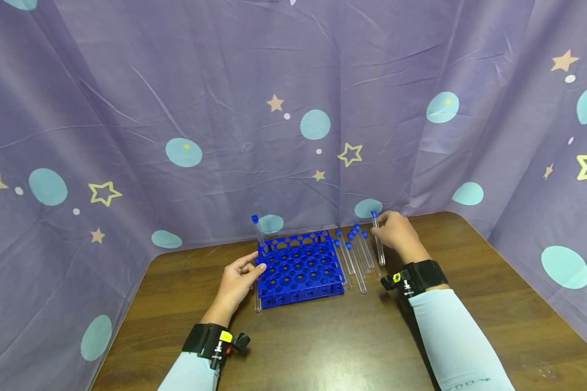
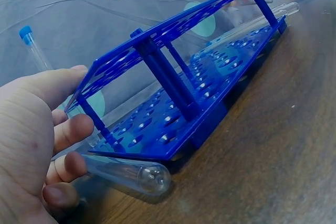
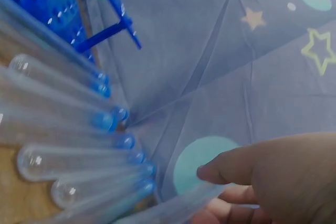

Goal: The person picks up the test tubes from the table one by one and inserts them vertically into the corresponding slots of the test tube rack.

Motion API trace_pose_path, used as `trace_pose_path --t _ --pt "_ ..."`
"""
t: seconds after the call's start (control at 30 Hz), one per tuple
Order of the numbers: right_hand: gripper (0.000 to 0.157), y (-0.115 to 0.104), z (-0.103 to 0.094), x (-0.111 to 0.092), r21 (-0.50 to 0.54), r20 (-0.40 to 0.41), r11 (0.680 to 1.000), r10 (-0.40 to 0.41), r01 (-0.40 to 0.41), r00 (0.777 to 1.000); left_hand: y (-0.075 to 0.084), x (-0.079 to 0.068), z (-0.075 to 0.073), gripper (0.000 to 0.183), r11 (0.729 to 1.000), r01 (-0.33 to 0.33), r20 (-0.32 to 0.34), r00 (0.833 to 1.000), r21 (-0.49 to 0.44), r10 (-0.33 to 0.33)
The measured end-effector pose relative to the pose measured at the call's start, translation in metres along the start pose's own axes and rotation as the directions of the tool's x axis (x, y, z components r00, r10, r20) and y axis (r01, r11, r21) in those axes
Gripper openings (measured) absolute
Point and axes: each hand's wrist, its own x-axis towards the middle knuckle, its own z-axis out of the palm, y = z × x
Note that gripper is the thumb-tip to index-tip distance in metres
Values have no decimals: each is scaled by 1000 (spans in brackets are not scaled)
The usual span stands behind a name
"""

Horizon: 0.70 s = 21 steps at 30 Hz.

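A blue test tube rack [image 1: 299, 298] stands on the table, its upper plate full of round holes. My left hand [image 1: 237, 279] grips the rack's left edge, thumb over the upper plate in the left wrist view. One capped test tube [image 1: 260, 233] stands in the rack's back left corner. Along the rack's left side lies another clear tube [image 2: 149, 178], partly behind my left fingers. My right hand [image 1: 399, 234] pinches a blue-capped test tube [image 1: 379, 244] near its top, held nearly upright. In the right wrist view that tube is blurred and cut off.
Several blue-capped test tubes [image 1: 359, 274] lie side by side between the rack and my right hand, caps toward the back. A purple curtain [image 1: 235, 179] with stars and dots hangs behind the wooden table [image 1: 318, 342] and at both sides.
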Motion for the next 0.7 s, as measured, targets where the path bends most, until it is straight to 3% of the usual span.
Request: trace_pose_path --t 0.2,0.37,0.7 --pt "46 -19 -5 -5 106 -66 992 -63 70 996 1 -1 -1 56 1000 2 11 1000 -18 -1" --pt "48 -27 -6 -8 136 -132 983 -109 127 985 1 -1 0 58 1000 1 23 1000 -25 -1" --pt "46 -37 -5 -11 162 -267 957 -191 240 945 0 -1 -1 56 999 -10 15 1000 -32 10"
